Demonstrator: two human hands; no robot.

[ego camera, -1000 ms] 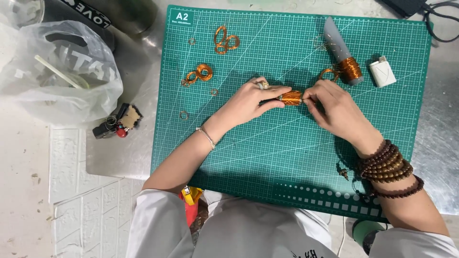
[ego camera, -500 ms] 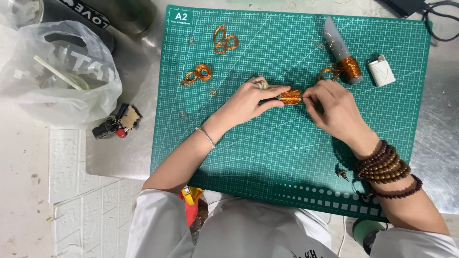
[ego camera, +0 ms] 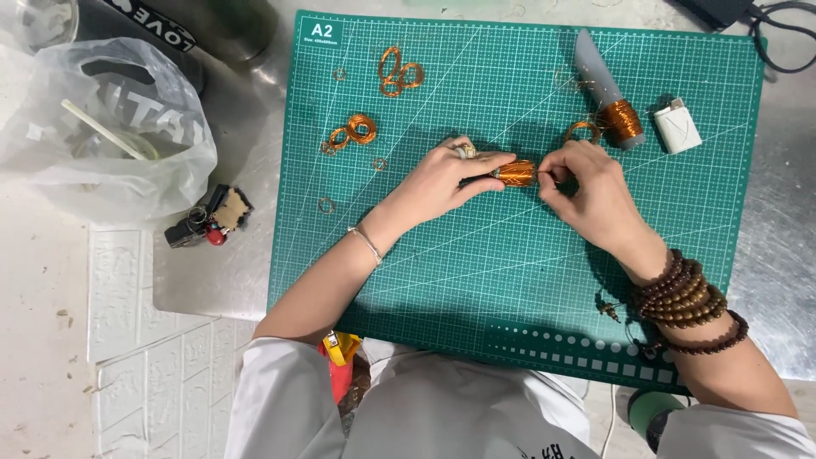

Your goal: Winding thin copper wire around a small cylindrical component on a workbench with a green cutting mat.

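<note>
My left hand [ego camera: 448, 178] grips a small rod wound with copper wire [ego camera: 515, 173] over the green cutting mat [ego camera: 510, 280]. My right hand [ego camera: 591, 191] pinches the wire at the coil's right end. A thin bracelet sits on my left wrist, and dark wooden bead bracelets [ego camera: 684, 297] wrap my right wrist. Both hands meet at the middle of the mat.
A spool of copper wire on a grey cone [ego camera: 614, 110] and a white lighter [ego camera: 677, 126] lie at the mat's upper right. Copper wire rings [ego camera: 353, 132] and loops [ego camera: 398, 72] lie upper left. A plastic bag [ego camera: 110, 119] and a key bunch [ego camera: 208, 219] sit left of the mat.
Both hands stay on the coil; my right fingers have shifted slightly at the coil's end. Nothing else has moved.
</note>
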